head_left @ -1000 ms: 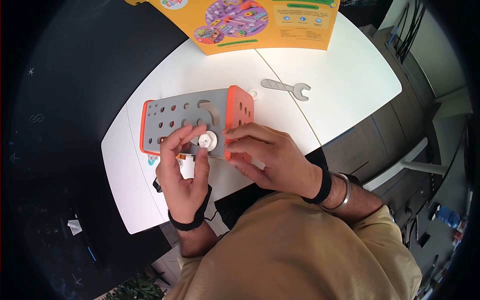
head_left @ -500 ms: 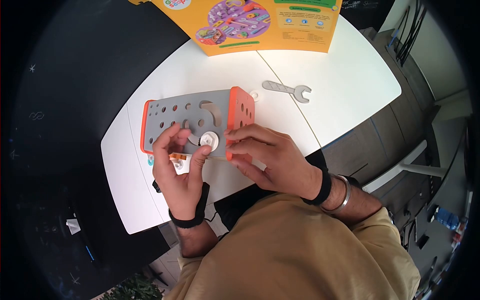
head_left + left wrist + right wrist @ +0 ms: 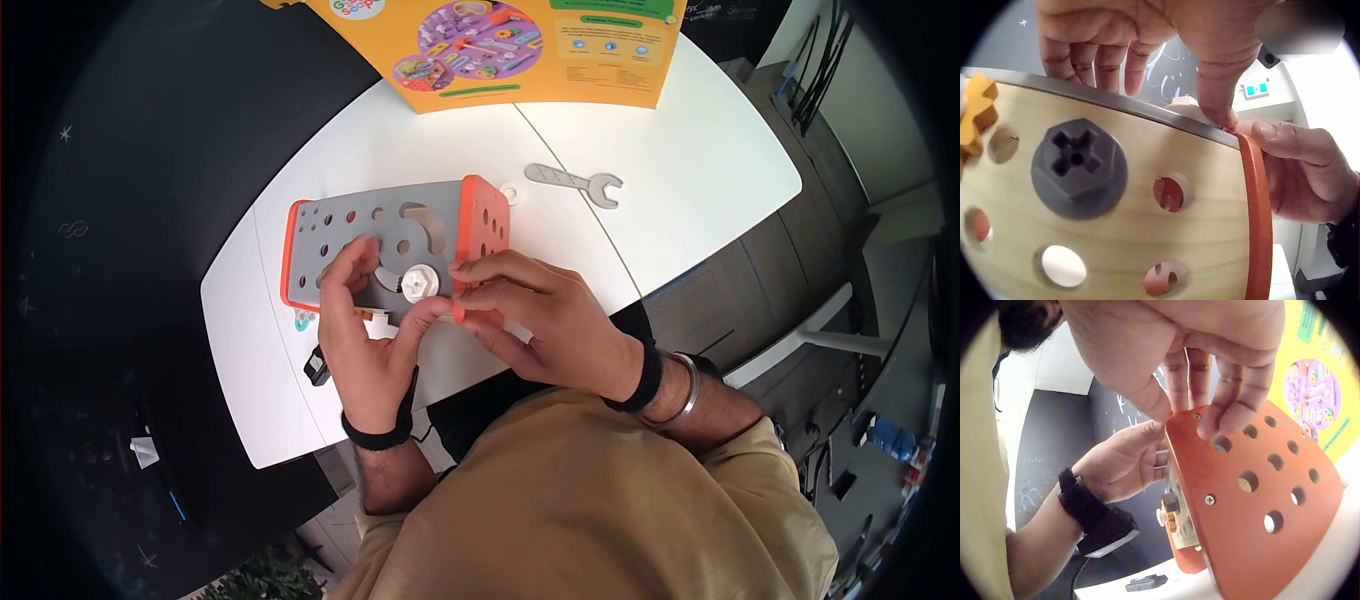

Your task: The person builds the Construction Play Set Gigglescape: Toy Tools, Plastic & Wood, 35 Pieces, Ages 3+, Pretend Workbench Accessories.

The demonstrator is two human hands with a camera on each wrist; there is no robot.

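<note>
A toy workbench has a grey holed top panel, orange end panels and a pale wooden side. A white hex-head bolt sits on the grey panel near its right end. My left hand arches over that panel, fingers loosely bent, its thumb at the near right corner beside the bolt. My right hand pinches the orange end panel by its near upper corner, thumb below and fingers over the outer face. On the wooden side are a grey hex bolt and an orange-yellow gear.
A grey toy wrench lies on the white table beyond the workbench, with a small white ring at its left. The yellow box stands at the back. A small black device lies near the workbench's left end.
The left thumb has moved from the white bolt rightward to the panel's near corner, and the fingers have come off the bolt. The right hand stays at the orange end panel.
</note>
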